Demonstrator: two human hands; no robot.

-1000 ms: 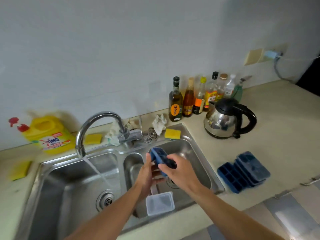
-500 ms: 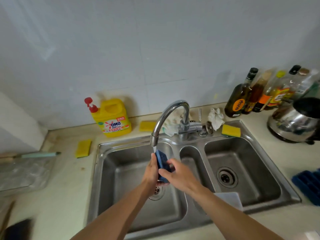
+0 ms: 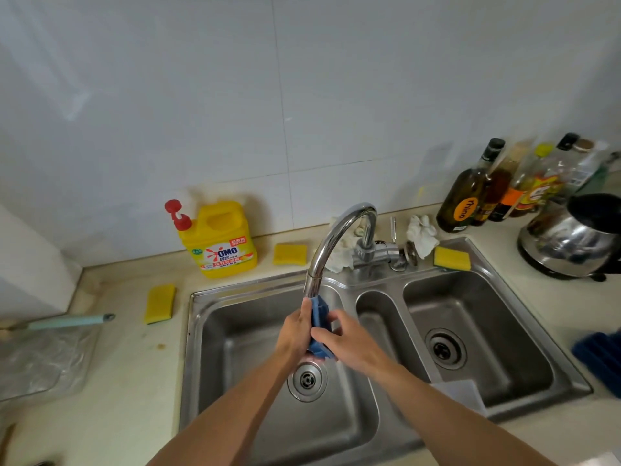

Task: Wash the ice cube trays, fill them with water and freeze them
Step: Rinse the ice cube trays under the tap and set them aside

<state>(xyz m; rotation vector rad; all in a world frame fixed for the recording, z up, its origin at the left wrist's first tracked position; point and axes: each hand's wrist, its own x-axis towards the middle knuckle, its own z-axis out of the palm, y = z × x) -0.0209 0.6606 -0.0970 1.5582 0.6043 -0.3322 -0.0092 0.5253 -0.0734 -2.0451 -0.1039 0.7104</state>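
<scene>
Nearest me, a pale plastic piece, lid or box I cannot tell, sits at the front of the right basin, parked out of the way, I judge.

Over the left basin both my hands close on one blue ice cube tray. My left hand grips its left edge and my right hand wraps fingers over its face. I hold it on end, top just under the faucet, so that water would run down through the cells and fall to the drain below. I cannot make out the stream itself. My guess is I am in the washing step, with filling and freezing not yet begun.

The sink has three basins, two large and a narrow one between, and two drains show.

At the right edge of the surface lies a blue stack, likely the other trays waiting their turn; too blurred to count.

Farther back I count three yellow sponges: one left of the sink, one by the wall, one on the sink's back rim, all within reach for scrubbing. There are also one yellow detergent jug, two white rags around the faucet base and one kettle. A cluster of bottles, at least five, stands against the wall.
</scene>
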